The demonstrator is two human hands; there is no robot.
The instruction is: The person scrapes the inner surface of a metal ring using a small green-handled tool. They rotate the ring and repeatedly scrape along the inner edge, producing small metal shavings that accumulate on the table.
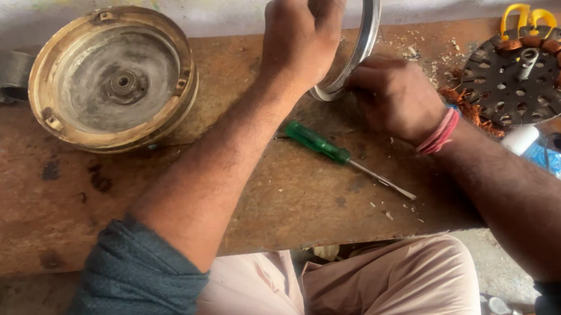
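The person is sitting at a worn brown counter (74,209) and is looking down at both hands. The left hand (297,31) is holding a grey metal ring (365,19) upright on its edge, near the back wall. The grip of this hand is closed around the top of the ring: the fingers are wrapping over the upper rim. The bottom of the ring is resting on the counter or very near it; I cannot tell which, because the hands are covering this place.

The right hand (396,95) is lying just beside the lower part of the ring and is touching it. Its fingers are curled, but I cannot tell if they are pinching the ring or only pressing against it. A red thread band (439,135) is sitting on the right wrist.

A screwdriver with a green handle (342,156) is lying on the counter just in front of the hands, apart from them. To the left, well apart, a round brass-coloured cover (112,75) is lying with the hollow side up. To the right, a dark round plate with holes (528,77) is carrying copper coils, and yellow handles (525,18) are showing behind it.
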